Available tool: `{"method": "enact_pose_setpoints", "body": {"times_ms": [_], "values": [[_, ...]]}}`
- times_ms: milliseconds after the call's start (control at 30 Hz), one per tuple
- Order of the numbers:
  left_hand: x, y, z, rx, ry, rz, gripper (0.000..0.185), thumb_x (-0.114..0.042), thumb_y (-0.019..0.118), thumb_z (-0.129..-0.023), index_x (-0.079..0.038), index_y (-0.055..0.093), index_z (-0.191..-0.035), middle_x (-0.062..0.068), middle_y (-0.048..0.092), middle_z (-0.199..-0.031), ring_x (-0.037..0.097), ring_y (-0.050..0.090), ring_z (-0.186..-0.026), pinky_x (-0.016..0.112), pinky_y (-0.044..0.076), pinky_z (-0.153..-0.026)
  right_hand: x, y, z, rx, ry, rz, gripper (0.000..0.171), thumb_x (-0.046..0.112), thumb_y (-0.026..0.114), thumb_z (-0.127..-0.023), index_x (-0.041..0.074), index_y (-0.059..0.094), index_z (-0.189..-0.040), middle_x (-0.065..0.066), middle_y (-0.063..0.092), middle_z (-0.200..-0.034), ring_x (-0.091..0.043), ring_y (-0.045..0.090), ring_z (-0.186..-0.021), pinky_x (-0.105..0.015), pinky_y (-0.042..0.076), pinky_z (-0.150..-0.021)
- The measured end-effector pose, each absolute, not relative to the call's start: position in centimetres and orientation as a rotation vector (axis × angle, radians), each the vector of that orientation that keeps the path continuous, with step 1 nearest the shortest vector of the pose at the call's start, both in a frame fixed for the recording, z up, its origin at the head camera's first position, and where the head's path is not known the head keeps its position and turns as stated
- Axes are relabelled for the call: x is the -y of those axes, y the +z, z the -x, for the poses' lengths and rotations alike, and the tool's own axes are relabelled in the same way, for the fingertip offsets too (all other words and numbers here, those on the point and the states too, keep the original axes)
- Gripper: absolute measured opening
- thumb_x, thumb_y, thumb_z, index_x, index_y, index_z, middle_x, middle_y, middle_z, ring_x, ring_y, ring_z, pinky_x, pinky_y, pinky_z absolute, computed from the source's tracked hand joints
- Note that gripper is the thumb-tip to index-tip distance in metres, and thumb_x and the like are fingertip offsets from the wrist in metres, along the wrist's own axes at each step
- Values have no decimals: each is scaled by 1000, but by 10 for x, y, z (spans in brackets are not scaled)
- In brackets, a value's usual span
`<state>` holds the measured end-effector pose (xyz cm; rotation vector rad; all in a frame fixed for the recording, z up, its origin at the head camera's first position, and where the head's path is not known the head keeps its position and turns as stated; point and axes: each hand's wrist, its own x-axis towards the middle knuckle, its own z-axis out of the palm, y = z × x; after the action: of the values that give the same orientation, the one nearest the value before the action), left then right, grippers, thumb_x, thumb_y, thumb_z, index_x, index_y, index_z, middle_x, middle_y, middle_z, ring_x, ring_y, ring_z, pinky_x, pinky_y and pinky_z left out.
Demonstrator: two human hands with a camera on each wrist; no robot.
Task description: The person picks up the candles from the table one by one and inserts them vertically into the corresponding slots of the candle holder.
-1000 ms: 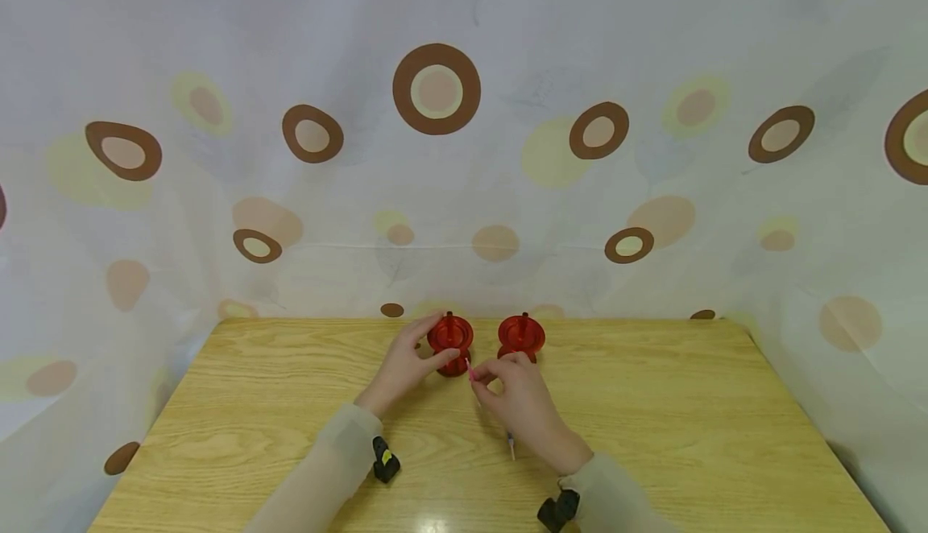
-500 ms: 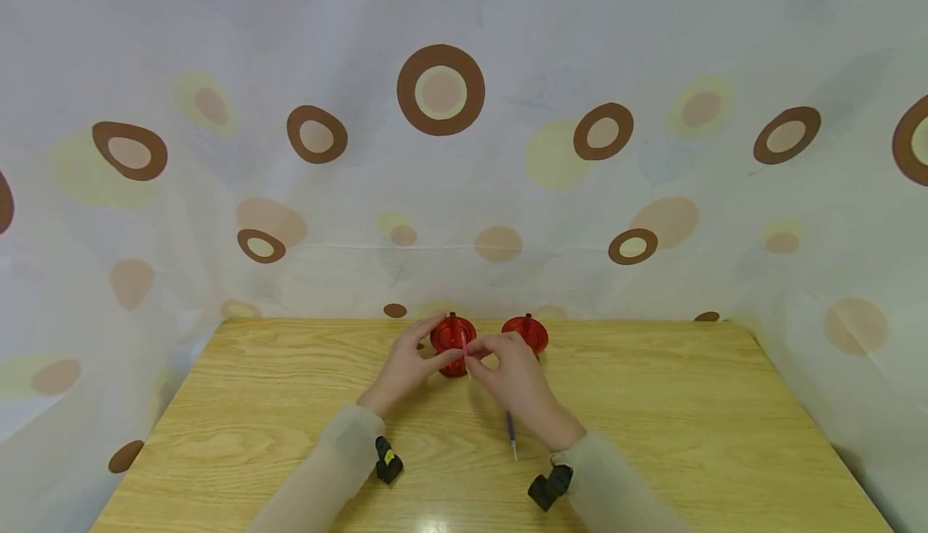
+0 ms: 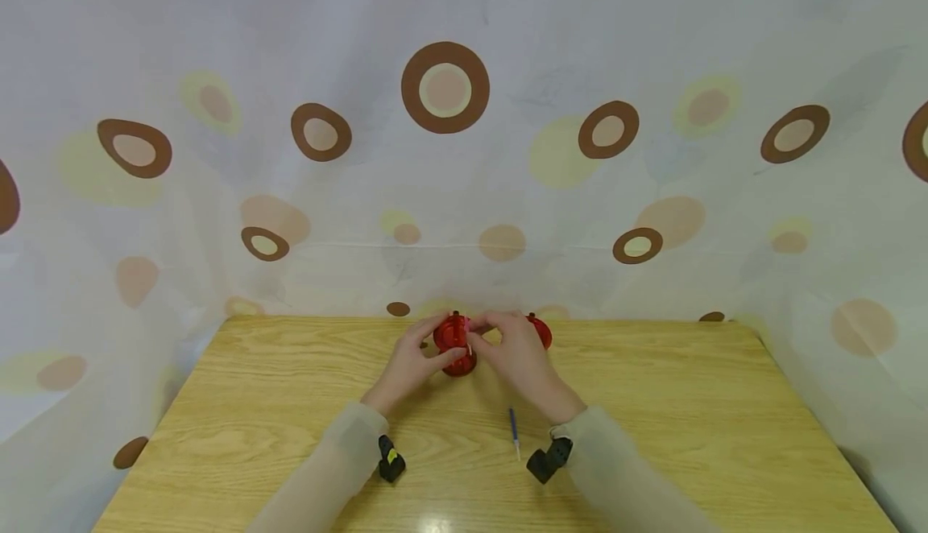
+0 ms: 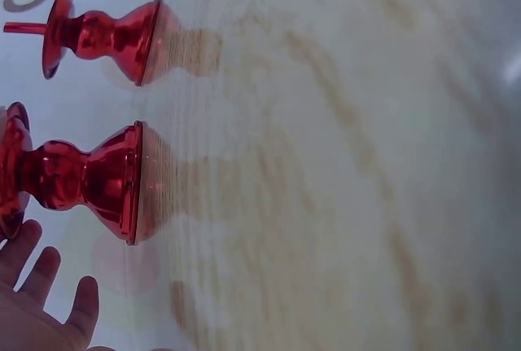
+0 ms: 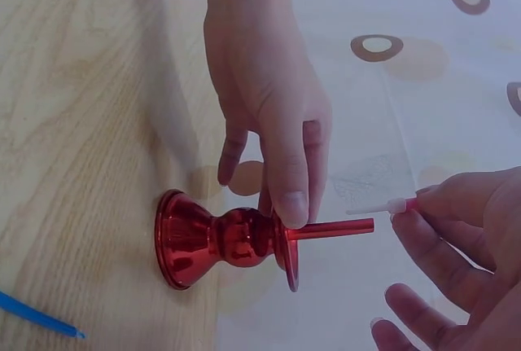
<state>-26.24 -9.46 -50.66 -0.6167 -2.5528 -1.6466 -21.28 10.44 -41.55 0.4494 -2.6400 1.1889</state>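
Note:
Two red candle holders stand at the back of the wooden table (image 3: 652, 404). My left hand (image 3: 424, 356) grips the left holder (image 3: 455, 346) by its neck, thumb against the dish (image 5: 286, 245). The left holder's red spike (image 5: 330, 228) sticks out from the dish. My right hand (image 3: 493, 338) pinches a thin pink and white candle (image 5: 381, 206), whose tip is just beside the spike. The right holder (image 3: 540, 330) is mostly hidden behind my right hand. In the left wrist view both holders show, the held one (image 4: 81, 180) and the other (image 4: 102, 32).
A thin blue candle (image 3: 514, 428) lies on the table just in front of my right wrist. A spotted curtain (image 3: 442, 154) closes off the back and both sides. Bare tabletop stretches to the left and right of the hands.
My right hand has moved up and back with the pink candle, from the holder's base to the spike at its top. It now covers most of the right holder. The left hand kept its grip.

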Motion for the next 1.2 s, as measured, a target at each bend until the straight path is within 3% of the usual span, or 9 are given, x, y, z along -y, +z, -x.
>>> {"method": "enact_pose_setpoints", "body": {"times_ms": [333,1200], "values": [[94,-506,262,2547,-1655,601,69,-26,81,-93,-9,53,-153,9,53,-155,33,46,-145,60,47,-107,-104,-410,225,2593,1234,-511,12,13,75,-96,5,79,-105,-5,76,-100,-30,63,-108,-54,46,-103],[95,-506,262,2564,-1652,607,71,-28,81,-94,-7,50,-155,10,51,-157,33,44,-146,58,46,-108,-96,-402,252,2584,1264,-475,16,20,72,-100,9,80,-109,-4,77,-104,-29,66,-114,-53,51,-100]]}}
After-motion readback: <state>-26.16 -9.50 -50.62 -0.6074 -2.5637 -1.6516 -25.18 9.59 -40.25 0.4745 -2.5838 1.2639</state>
